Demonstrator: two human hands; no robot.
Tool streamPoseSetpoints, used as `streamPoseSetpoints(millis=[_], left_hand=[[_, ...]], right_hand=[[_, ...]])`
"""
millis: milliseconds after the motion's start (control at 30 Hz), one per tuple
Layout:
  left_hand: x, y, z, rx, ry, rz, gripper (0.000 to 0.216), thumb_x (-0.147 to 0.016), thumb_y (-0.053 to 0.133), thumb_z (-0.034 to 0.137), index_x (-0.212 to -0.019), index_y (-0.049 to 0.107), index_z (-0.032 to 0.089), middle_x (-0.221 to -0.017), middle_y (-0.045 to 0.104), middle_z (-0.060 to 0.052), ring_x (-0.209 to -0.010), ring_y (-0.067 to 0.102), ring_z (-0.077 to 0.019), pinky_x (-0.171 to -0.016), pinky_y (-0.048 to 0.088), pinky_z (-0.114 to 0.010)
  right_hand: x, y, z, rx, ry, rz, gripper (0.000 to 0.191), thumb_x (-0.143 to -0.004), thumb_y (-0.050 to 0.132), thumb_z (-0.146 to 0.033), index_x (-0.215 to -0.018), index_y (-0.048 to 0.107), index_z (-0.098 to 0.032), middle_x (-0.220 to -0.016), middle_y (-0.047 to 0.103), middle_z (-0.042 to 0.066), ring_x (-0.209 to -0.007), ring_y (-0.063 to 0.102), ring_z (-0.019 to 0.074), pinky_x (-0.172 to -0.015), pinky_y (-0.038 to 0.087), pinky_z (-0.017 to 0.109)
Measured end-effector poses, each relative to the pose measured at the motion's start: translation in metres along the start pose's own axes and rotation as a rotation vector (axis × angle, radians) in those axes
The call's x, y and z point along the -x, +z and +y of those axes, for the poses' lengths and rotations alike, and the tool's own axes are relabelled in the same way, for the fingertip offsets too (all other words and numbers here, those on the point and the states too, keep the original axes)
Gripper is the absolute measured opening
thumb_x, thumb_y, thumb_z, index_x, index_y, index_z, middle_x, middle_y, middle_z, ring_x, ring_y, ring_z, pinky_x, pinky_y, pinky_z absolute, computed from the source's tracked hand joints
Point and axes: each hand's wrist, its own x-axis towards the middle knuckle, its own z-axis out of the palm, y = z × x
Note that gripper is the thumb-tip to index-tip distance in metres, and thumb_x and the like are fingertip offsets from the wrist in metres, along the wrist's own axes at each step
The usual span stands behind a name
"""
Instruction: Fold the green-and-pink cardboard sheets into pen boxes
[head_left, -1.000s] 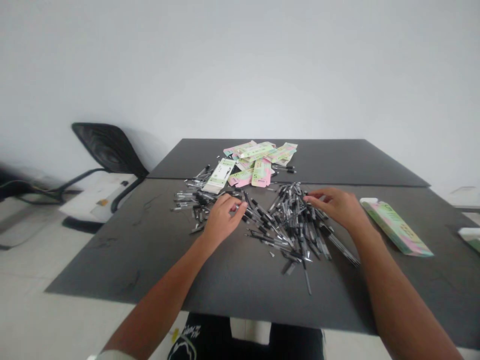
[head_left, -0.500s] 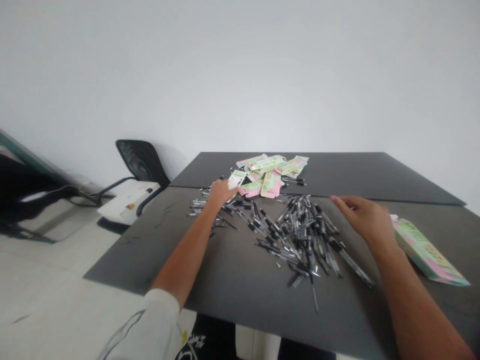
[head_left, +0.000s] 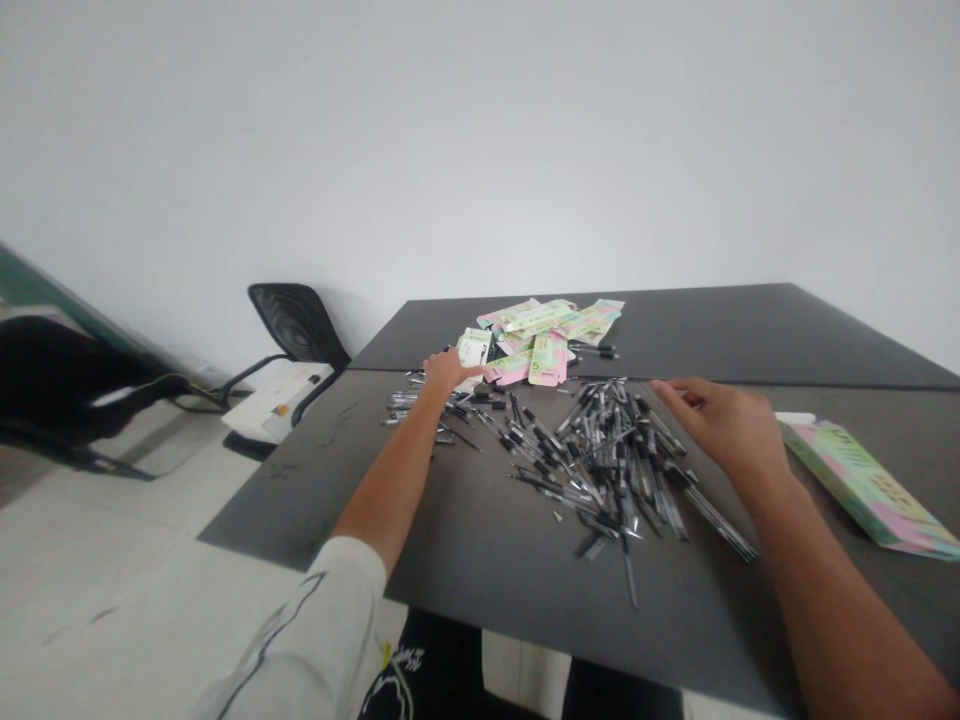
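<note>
My left hand (head_left: 447,370) reaches to the far left of the pens. Its thumb lies across a small white and green carton (head_left: 474,348), and the hand appears closed on it; the fingertips are hidden. Just right of it lies a pile of flat pink and green cartons (head_left: 546,325). My right hand (head_left: 726,425) hovers by the right side of a heap of black and clear pens (head_left: 607,450). Its fingers are curled in toward the thumb, and anything between them is hidden. A longer pink and green carton (head_left: 874,485) lies beside my right wrist, its white flap out.
Loose pens (head_left: 401,403) are scattered around the left hand, with several more (head_left: 598,351) behind the heap. A seam crosses the dark table (head_left: 300,490). A black mesh chair (head_left: 300,325) stands left of it, with a white box (head_left: 277,400) on the seat.
The white carton under my left hand has turned more upright and shifted slightly left. My right hand has barely moved beside the heap. The whole view has shifted a little.
</note>
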Motion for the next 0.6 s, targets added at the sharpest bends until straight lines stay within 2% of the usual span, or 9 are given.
streamPoseSetpoints(millis=[167, 367, 500, 600], left_hand=[[-0.001, -0.004, 0.003, 0.190, -0.046, 0.087, 0.045, -0.105, 0.072, 0.040, -0.143, 0.064, 0.019, -0.147, 0.065, -0.014, -0.128, 0.068, -0.0313, -0.106, 0.061, -0.055], [0.003, -0.022, 0.002, 0.624, -0.033, 0.089, 0.041, -0.104, 0.073, 0.039, -0.138, 0.066, 0.018, -0.141, 0.068, -0.012, -0.122, 0.070, -0.0288, -0.102, 0.063, -0.052], [0.027, -0.039, 0.015, 1.031, -0.003, 0.095, 0.045, -0.107, 0.069, 0.044, -0.143, 0.063, 0.018, -0.140, 0.070, -0.013, -0.118, 0.073, -0.0267, -0.102, 0.063, -0.049], [0.057, -0.049, 0.029, 1.336, 0.022, -0.045, 0.052, -0.110, 0.060, 0.056, -0.147, 0.059, 0.020, -0.120, 0.079, -0.010, -0.098, 0.077, -0.0210, -0.092, 0.064, -0.037]], right_hand=[[0.000, 0.000, -0.004, -0.007, -0.009, 0.009, 0.052, -0.102, 0.057, -0.066, -0.112, 0.089, -0.026, -0.084, 0.084, 0.011, -0.073, 0.075, 0.0295, -0.063, 0.041, 0.035], [0.001, 0.000, -0.006, -0.013, -0.025, 0.036, 0.050, -0.102, 0.058, -0.064, -0.111, 0.089, -0.026, -0.086, 0.085, 0.011, -0.070, 0.073, 0.0286, -0.061, 0.039, 0.035], [0.003, 0.004, -0.009, -0.067, -0.024, 0.053, 0.051, -0.103, 0.058, -0.065, -0.112, 0.089, -0.026, -0.088, 0.085, 0.011, -0.073, 0.075, 0.0292, -0.062, 0.041, 0.035], [0.006, 0.008, -0.016, -0.163, -0.034, 0.089, 0.051, -0.103, 0.059, -0.066, -0.109, 0.089, -0.024, -0.087, 0.084, 0.011, -0.077, 0.076, 0.0290, -0.067, 0.045, 0.036]])
